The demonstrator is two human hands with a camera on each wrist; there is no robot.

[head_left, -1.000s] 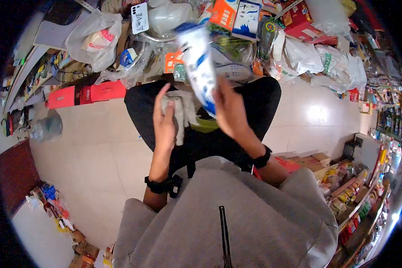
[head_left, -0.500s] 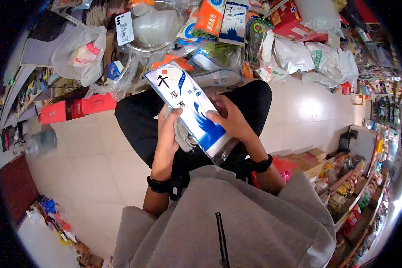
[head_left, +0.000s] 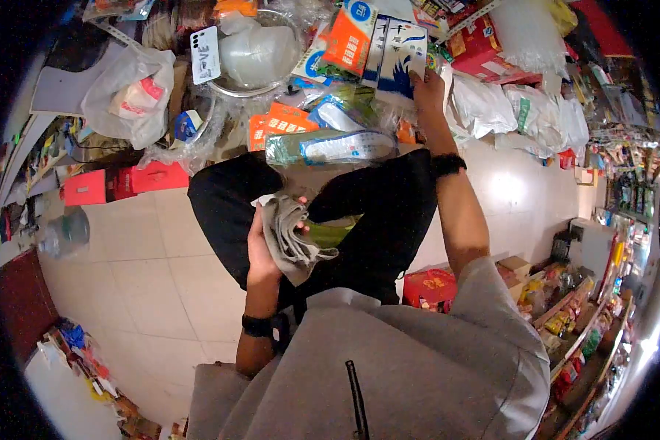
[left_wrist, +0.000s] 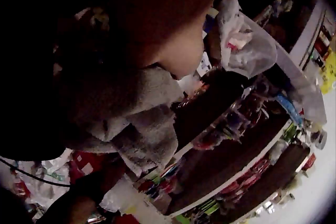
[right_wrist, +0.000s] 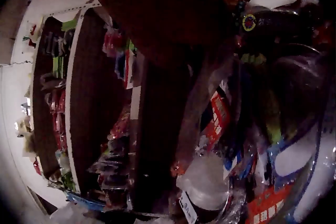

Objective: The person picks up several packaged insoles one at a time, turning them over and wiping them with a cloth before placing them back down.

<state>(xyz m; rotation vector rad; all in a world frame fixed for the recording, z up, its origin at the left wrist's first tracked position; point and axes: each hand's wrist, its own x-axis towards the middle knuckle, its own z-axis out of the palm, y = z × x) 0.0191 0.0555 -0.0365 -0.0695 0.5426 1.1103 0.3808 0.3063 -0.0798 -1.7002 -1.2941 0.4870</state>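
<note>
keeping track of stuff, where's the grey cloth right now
In the head view, the grey cloth is just left of centre, held in the person's left hand over the black trousers.

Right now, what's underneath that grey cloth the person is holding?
The left hand is partly under the grey cloth, with fingertips showing past its far edge. Beyond the cloth, black trousers and something green show. Whatever lies directly beneath is covered.

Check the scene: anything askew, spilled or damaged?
No spill or clear damage visible. Only untidiness: the grey cloth in the left hand is bunched unevenly, and a white phone lies tilted among packets, perhaps out of place.
</note>
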